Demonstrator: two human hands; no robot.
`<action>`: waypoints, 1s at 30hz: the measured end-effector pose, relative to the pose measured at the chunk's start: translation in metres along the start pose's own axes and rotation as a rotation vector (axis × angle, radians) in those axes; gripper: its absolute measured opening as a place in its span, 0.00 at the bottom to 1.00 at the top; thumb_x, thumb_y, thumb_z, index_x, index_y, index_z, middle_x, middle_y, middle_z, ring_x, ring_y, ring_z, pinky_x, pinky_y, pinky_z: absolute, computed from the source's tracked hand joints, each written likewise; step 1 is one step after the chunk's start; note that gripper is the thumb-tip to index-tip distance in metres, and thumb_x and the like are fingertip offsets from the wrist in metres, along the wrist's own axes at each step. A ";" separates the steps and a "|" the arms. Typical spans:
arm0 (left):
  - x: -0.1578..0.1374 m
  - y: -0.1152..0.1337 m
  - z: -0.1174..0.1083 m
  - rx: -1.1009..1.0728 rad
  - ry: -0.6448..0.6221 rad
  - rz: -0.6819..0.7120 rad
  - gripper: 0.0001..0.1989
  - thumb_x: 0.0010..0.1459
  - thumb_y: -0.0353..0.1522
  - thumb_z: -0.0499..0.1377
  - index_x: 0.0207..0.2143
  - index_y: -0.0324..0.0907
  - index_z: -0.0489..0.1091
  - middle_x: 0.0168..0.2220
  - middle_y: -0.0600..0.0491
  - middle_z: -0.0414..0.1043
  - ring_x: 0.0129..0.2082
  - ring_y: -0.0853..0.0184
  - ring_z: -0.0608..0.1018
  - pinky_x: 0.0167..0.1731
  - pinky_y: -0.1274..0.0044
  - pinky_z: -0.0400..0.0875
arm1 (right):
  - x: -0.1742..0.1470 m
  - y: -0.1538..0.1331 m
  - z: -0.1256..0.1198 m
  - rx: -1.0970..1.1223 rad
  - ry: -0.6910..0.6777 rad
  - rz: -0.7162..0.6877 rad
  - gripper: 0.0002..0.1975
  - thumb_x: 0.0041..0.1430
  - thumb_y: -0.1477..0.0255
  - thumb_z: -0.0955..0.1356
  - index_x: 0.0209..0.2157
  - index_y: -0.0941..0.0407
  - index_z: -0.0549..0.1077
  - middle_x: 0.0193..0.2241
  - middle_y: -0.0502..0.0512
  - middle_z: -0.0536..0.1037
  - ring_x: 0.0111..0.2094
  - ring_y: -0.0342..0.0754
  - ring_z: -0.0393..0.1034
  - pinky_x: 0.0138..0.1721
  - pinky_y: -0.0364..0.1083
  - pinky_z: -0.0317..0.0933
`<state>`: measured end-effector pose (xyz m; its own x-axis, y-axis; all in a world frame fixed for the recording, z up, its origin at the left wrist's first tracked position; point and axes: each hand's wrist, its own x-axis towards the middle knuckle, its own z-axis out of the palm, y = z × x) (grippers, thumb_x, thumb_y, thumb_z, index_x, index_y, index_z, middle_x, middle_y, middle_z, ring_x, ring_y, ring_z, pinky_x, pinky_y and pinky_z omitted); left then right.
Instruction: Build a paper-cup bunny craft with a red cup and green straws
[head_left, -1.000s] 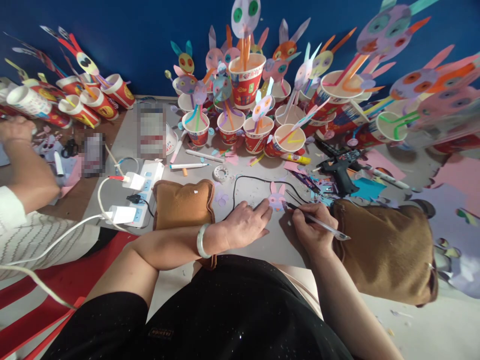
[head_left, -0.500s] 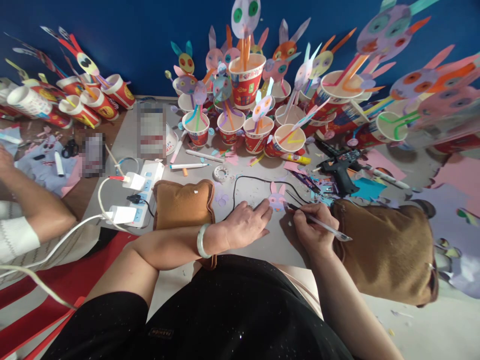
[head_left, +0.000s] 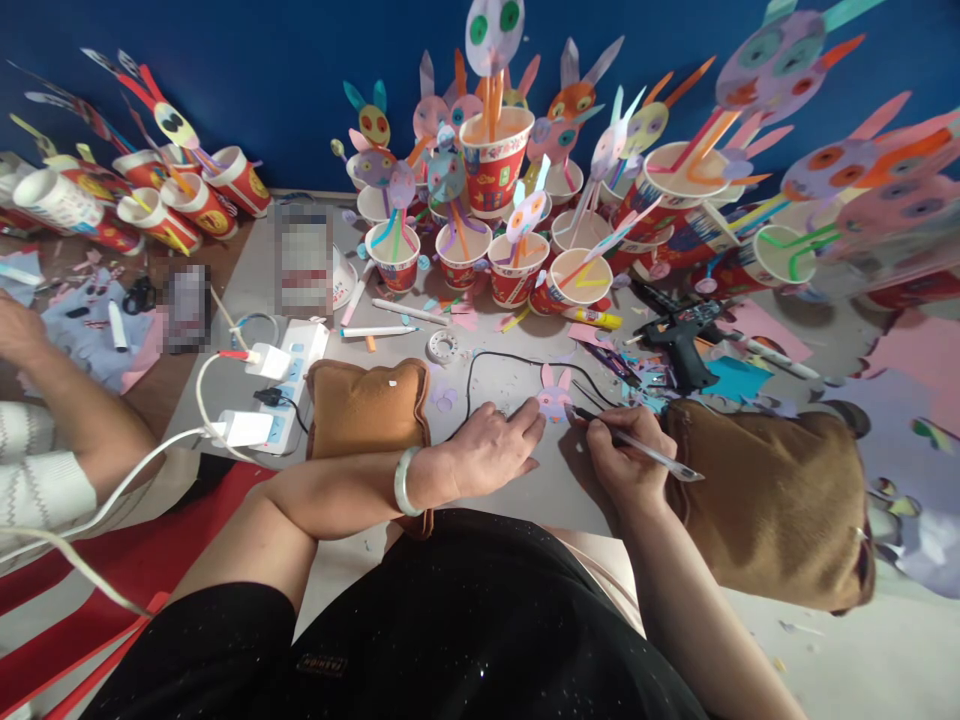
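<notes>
A small purple paper rabbit face (head_left: 555, 396) with pink ears lies flat on the grey table. My left hand (head_left: 491, 447), with a pale bangle at the wrist, rests palm down, its fingers stretched out and the fingertips at the face's left edge. In my right hand (head_left: 634, 452) is a pen (head_left: 667, 461) with a clear barrel, gripped in a writing hold. Its dark tip points at the right edge of the paper face; whether it touches is too small to tell. A thin black cord (head_left: 517, 354) curves behind the face.
Red paper cups (head_left: 517, 283) with paper animal figures crowd the back. Brown cushions (head_left: 367, 410) lie beside both forearms. A black glue gun (head_left: 686, 350) lies at right, a tape roll (head_left: 442, 346) centrally, a power strip (head_left: 296, 370) at left. A co-worker's arm (head_left: 82, 400) is far left.
The co-worker's arm at far left has shifted slightly. My hands, the pen and the paper face show almost no movement.
</notes>
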<state>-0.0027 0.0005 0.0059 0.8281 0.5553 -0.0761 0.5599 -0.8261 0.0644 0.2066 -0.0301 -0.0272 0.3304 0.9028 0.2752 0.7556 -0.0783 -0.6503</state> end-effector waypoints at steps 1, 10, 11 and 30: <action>0.000 0.000 0.000 -0.002 0.005 0.000 0.28 0.68 0.45 0.53 0.63 0.36 0.63 0.66 0.36 0.59 0.33 0.67 0.78 0.36 0.71 0.65 | 0.000 0.000 0.000 -0.003 0.001 0.002 0.08 0.50 0.63 0.66 0.26 0.52 0.66 0.21 0.54 0.76 0.24 0.51 0.72 0.29 0.49 0.66; 0.000 0.000 -0.001 0.000 0.003 0.001 0.28 0.68 0.45 0.52 0.62 0.36 0.63 0.66 0.37 0.59 0.34 0.67 0.78 0.36 0.71 0.65 | 0.000 -0.002 -0.001 -0.021 0.004 0.021 0.08 0.51 0.62 0.66 0.26 0.51 0.66 0.21 0.54 0.76 0.24 0.52 0.73 0.29 0.49 0.66; 0.000 0.000 -0.001 0.002 0.007 -0.001 0.28 0.68 0.45 0.53 0.62 0.35 0.63 0.66 0.37 0.59 0.33 0.67 0.78 0.36 0.70 0.65 | 0.000 -0.002 -0.001 -0.016 0.001 0.018 0.08 0.51 0.63 0.66 0.27 0.51 0.66 0.21 0.54 0.76 0.24 0.52 0.73 0.29 0.49 0.66; 0.000 0.000 -0.001 0.005 -0.004 0.000 0.28 0.69 0.44 0.52 0.64 0.36 0.62 0.67 0.36 0.58 0.35 0.66 0.78 0.37 0.70 0.65 | 0.000 0.001 0.001 -0.017 0.004 0.003 0.07 0.50 0.63 0.66 0.26 0.52 0.66 0.20 0.53 0.76 0.24 0.52 0.73 0.29 0.49 0.66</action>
<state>-0.0030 0.0005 0.0071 0.8281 0.5548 -0.0806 0.5596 -0.8266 0.0594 0.2069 -0.0295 -0.0289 0.3352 0.9007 0.2763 0.7641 -0.0883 -0.6391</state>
